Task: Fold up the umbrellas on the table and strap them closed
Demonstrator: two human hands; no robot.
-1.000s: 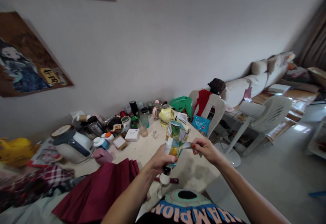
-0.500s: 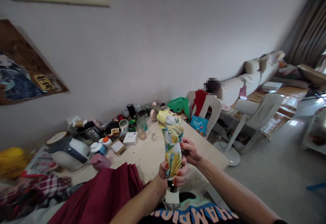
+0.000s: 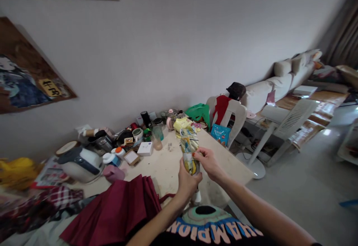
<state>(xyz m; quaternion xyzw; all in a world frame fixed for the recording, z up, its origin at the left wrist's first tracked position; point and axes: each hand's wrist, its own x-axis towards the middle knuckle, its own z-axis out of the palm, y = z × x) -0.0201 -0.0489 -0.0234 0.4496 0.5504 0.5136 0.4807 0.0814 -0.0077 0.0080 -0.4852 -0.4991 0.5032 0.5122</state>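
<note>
A folded umbrella (image 3: 189, 141) with yellow, blue and white patterned cloth stands upright in front of me, its pale handle low and partly hidden. My left hand (image 3: 188, 177) is wrapped around its lower part. Fingertips of my right hand (image 3: 208, 161) pinch the cloth on the right side, just above the left hand. On the table's near left lies a maroon umbrella (image 3: 120, 208) with loosely gathered folds, touched by neither hand.
The table (image 3: 165, 167) carries a kettle (image 3: 82, 164), a pink bottle (image 3: 113, 173), a white box (image 3: 145, 148) and several cups and jars. Beyond its right side are a chair (image 3: 237, 115) and a white pedestal fan (image 3: 265, 137). A person's head shows behind the chair.
Both hands have tipped the patterned umbrella away from me, so it looks shorter. My left hand has turned around its lower end, and my right fingers have closed on the cloth.
</note>
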